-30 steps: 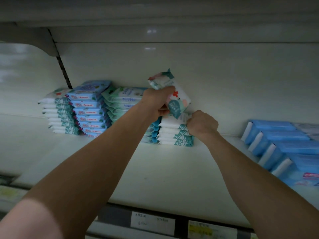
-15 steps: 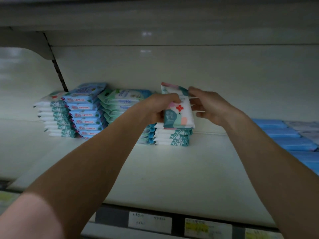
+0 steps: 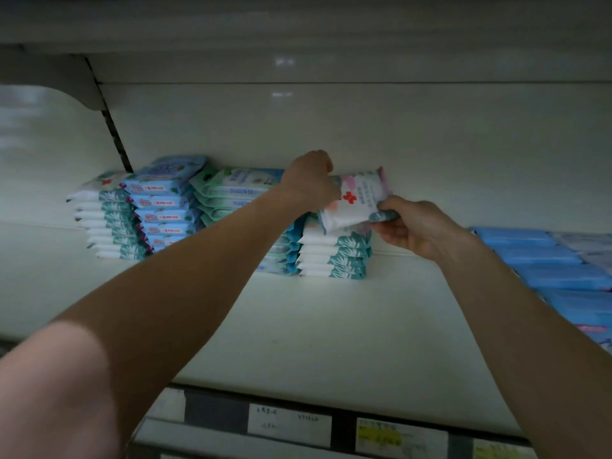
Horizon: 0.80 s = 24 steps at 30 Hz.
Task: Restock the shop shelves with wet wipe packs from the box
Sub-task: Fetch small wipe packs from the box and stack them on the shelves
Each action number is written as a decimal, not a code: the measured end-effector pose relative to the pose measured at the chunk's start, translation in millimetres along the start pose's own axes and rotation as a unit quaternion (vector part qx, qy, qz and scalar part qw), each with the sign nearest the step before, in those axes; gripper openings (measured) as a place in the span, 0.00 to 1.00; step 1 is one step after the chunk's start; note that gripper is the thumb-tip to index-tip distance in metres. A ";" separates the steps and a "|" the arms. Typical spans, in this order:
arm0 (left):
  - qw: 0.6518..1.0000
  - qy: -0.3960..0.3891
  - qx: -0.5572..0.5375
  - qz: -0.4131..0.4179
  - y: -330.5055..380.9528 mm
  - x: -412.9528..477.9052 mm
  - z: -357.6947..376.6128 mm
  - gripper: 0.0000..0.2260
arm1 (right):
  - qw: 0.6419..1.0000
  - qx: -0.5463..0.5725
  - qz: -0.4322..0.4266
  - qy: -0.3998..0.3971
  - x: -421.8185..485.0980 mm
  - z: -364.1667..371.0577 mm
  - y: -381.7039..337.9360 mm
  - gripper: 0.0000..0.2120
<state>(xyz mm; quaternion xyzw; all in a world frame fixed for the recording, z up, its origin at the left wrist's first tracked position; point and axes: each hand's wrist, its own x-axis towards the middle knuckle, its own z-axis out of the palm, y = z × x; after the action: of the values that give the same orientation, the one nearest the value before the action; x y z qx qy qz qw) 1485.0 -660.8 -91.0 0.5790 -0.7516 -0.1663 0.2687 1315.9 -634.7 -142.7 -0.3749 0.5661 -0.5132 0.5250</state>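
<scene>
A white wet wipe pack [image 3: 356, 202] with a red cross mark is held tilted just above a short stack of white-and-teal packs [image 3: 334, 255] at the back of the white shelf [image 3: 314, 326]. My left hand [image 3: 309, 183] grips the pack's left end with curled fingers. My right hand [image 3: 410, 226] pinches its lower right corner from the right side. The box is not in view.
Left of that stack stand taller stacks: green-blue packs [image 3: 231, 193], blue packs [image 3: 165, 207] and white-teal packs [image 3: 106, 220]. Blue packs [image 3: 556, 276] lie in rows at the right. A slotted upright [image 3: 112, 127] and price labels [image 3: 288, 422] on the shelf's front edge are visible.
The pack has turned from upright to a flatter tilt over the short stack. My right hand dropped from its top to its lower right corner; my left hand rose over its left end.
</scene>
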 end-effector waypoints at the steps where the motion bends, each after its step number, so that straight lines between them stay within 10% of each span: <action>1: 0.997 0.004 0.065 0.029 -0.5 1.8 0.5 0.17 | 1.000 0.009 0.004 -0.002 -0.3 0.5 2.0 0.03; 9: 0.914 0.030 0.379 0.141 -13.8 5.2 4.6 0.10 | 0.999 0.038 0.020 0.008 1.4 16.2 16.8 0.02; 13: 0.897 -0.079 0.408 0.149 -22.1 0.0 7.7 0.18 | 1.000 0.008 0.026 0.015 3.1 22.1 16.8 0.02; 24: 0.843 -0.150 0.504 0.118 -28.0 8.2 11.0 0.15 | 0.934 -0.338 -0.099 0.061 11.6 14.9 22.0 0.18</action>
<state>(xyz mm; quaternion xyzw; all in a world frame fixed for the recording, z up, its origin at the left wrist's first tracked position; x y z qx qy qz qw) 1498.8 -677.1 -113.7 0.5097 -0.8256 0.1829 -0.1585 1331.0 -644.4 -165.4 -0.5524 0.6968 -0.3632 0.2783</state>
